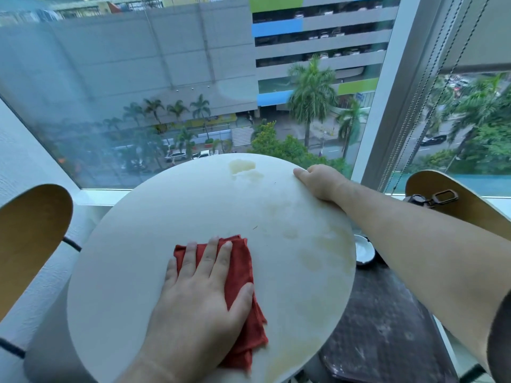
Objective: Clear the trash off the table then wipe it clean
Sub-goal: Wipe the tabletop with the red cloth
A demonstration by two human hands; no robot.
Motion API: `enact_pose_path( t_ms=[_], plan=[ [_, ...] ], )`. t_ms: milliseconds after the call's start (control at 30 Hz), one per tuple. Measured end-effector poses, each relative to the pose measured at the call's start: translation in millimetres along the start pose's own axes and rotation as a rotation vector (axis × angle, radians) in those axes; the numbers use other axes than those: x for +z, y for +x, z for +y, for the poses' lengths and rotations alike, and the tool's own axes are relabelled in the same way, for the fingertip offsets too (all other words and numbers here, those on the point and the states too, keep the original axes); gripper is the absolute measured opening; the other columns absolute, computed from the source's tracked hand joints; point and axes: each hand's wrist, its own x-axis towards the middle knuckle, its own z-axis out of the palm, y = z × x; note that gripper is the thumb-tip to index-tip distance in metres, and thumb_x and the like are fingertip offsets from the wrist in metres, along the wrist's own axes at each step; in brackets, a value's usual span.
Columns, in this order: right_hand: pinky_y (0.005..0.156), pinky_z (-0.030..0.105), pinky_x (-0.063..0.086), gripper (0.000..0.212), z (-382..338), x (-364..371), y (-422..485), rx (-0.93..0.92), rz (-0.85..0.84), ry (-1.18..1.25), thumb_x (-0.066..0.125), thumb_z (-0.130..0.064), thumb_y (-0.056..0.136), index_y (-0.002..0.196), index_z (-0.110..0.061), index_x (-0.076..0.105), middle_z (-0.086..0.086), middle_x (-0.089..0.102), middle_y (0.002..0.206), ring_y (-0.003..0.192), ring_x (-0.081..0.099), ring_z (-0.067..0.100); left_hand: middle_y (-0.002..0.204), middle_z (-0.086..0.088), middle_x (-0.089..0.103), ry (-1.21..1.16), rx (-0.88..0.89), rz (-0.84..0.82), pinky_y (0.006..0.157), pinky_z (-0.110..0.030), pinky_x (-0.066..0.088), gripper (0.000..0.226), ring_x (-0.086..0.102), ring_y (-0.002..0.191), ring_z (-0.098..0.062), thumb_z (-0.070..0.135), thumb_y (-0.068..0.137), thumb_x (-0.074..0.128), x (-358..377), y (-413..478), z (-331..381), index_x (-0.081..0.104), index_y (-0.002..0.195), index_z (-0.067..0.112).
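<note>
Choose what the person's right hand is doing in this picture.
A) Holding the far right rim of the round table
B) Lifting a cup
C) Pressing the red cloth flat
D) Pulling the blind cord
A: the right hand has its grip over the far right rim of the round table, thumb on top, while the left hand lies flat on the red cloth.

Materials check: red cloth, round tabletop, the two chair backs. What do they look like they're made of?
The red cloth: soft woven or microfibre fabric, matte; it folds and creases under the left hand. The round tabletop: smooth white, likely painted or laminated board, slight sheen, yellowish stains sitting on the surface. The chair backs: curved wood, probably bent plywood, satin brown; grain not clear.
</note>
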Motion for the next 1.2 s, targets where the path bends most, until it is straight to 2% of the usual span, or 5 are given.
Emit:
enact_pose_path(
  t_ms=[433,600,800,1067,1200],
  plan=[
    [0.098,0.039,0.050,0.045,2.5,-4.0,-17.1,0.047,0.040,0.019,0.039,-0.034,0.111,0.143,-0.006,0.056,0.021,0.064,0.134,0.123,0.061,0.038,0.172,0.008,-0.022,0.059,0.239,0.096,0.129,-0.049,-0.008,0.083,-0.024,0.159,-0.021,0.074,0.093,0.012,19.1,-15.1,44.2,-0.016,0.163,0.040],
    [0.098,0.041,0.050,0.044,7.7,-3.9,-20.7,0.054,0.001,0.001,0.035,-0.030,0.112,0.143,-0.004,0.055,0.022,0.063,0.135,0.123,0.061,0.039,0.173,0.007,0.015,0.123,0.178,0.068,0.123,-0.047,0.007,0.076,0.014,0.161,-0.024,0.066,0.094,0.028,28.3,-40.5,16.5,0.022,0.164,0.038],
    [0.107,0.050,0.047,0.045,12.1,-7.7,-27.5,0.043,-0.013,-0.037,0.027,-0.019,0.113,0.152,-0.004,0.043,0.026,0.054,0.145,0.130,0.055,0.043,0.168,0.014,-0.030,0.162,0.055,0.095,0.129,-0.045,-0.012,0.083,-0.024,0.158,-0.019,0.065,0.076,-0.015,15.8,-29.9,21.3,-0.025,0.156,0.047],
    [0.103,0.052,0.049,0.042,28.9,-5.2,-39.8,0.084,0.054,0.077,0.026,-0.011,0.112,0.145,0.004,0.045,0.031,0.057,0.137,0.122,0.058,0.047,0.174,0.003,-0.011,0.132,0.102,0.088,0.129,-0.057,-0.002,0.083,-0.010,0.161,-0.032,0.068,0.088,0.002,23.2,-9.5,58.8,-0.003,0.165,0.039],
    [0.101,0.052,0.051,0.043,33.7,-5.2,-44.8,0.090,0.086,0.115,0.031,0.004,0.106,0.149,0.005,0.037,0.030,0.059,0.136,0.121,0.060,0.045,0.167,-0.006,0.035,0.110,0.194,0.107,0.118,-0.057,0.018,0.077,0.033,0.154,-0.039,0.068,0.092,0.039,34.5,-27.5,60.0,0.041,0.159,0.031]
  ],
)
